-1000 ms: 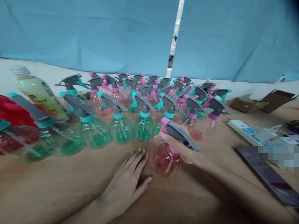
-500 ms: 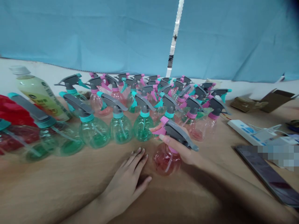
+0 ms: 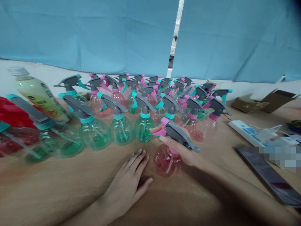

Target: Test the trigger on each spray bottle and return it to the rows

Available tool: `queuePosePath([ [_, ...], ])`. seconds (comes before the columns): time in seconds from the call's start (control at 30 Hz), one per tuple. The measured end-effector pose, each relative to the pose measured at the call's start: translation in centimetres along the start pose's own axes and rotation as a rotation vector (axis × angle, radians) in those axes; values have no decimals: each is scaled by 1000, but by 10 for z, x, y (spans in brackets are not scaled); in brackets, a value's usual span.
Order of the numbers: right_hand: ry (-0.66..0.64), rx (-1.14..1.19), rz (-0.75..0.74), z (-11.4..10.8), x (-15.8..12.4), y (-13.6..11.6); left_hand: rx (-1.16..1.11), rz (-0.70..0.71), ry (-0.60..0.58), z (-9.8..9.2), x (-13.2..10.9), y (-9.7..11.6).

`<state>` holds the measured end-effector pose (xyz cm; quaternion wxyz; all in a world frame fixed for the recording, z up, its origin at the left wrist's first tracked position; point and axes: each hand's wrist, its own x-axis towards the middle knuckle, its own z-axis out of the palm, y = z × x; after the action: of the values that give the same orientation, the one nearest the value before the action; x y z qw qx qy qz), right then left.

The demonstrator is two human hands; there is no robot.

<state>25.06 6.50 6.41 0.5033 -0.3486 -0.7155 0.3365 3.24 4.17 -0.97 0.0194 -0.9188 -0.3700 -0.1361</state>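
I have the right hand (image 3: 182, 147) clenched on the grey trigger head of a round, pink-tinted clear plastic spray bottle (image 3: 167, 161). The left hand (image 3: 127, 179) lies open on the smooth tan counter (image 3: 47, 185), with green-tinted plastic spray bottles (image 3: 144, 129) just ahead.

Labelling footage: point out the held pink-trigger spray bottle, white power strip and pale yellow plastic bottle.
Pink-trigger spray bottle (image 3: 167, 163), head view, red-tinted body.
White power strip (image 3: 243, 131), head view, top face.
Pale yellow plastic bottle (image 3: 39, 95), head view, middle of body.
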Motion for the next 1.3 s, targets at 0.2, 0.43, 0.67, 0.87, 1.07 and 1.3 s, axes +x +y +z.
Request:
queuePosePath([
  [0.2, -2, 8, -15, 0, 1, 1, 1, 1, -1, 1, -1, 0],
  [0.43, -15, 23, -8, 0, -1, 1, 3, 7, 20, 3, -2, -1],
  [0.67, -14, 24, -5, 0, -1, 0, -7, 6, 30, 2, -1, -1],
  [0.87, -14, 20, -16, 1, -1, 2, -16, 4, 30, 3, 0, -1],
  [1.07, -8, 32, -19, 1, 0, 3, 8, 6, 21, 4, 0, -2],
  [1.3, 0, -26, -47, -1, 1, -3, 7, -2, 30, 4, -1, -2],
])
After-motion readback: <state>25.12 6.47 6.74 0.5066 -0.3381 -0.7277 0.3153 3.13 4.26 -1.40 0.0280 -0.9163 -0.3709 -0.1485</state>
